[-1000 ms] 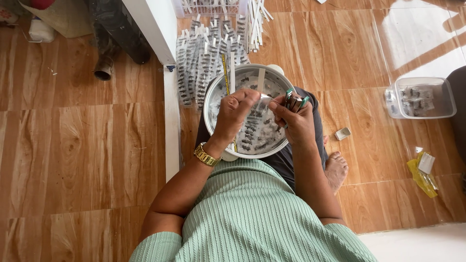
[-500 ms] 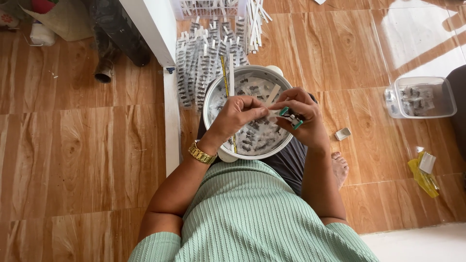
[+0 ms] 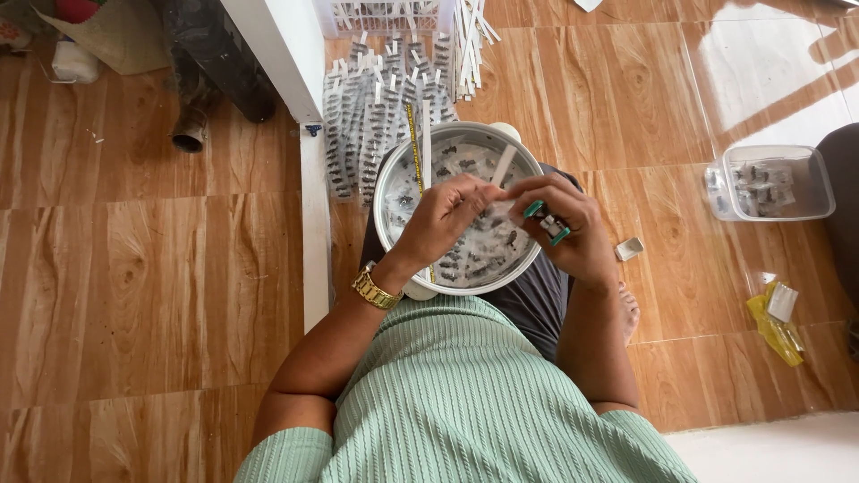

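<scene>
The floor [image 3: 161,295] is wood-pattern tile, and I sit on it with a round white bowl [image 3: 394,170] resting on my lap. My left hand [image 3: 443,219] is over the bowl with its fingers pinched closed on a thin white strip [image 3: 503,208], and my right hand [image 3: 568,224] meets it at the same point, fingers curled shut around a few small green-and-dark clip-like parts [image 3: 548,222] while its fingertips also touch the strip. The strip is narrow, flat and pale; how many parts already sit on it I cannot tell, because my fingers cover most of it. Judging by the layout, the work is partly done: rows of filled strips [image 3: 376,116] lie side by side on the floor just beyond the bowl, next to a bundle of bare white strips [image 3: 470,40]. Many small dark loose parts [image 3: 483,255] remain in the bowl (scattered across its bottom, not sorted), so a good share appears to be left. A clear plastic box [image 3: 774,183] holding more parts stands well apart to my right, and a yellow packet [image 3: 778,326] lies nearer my foot.
</scene>
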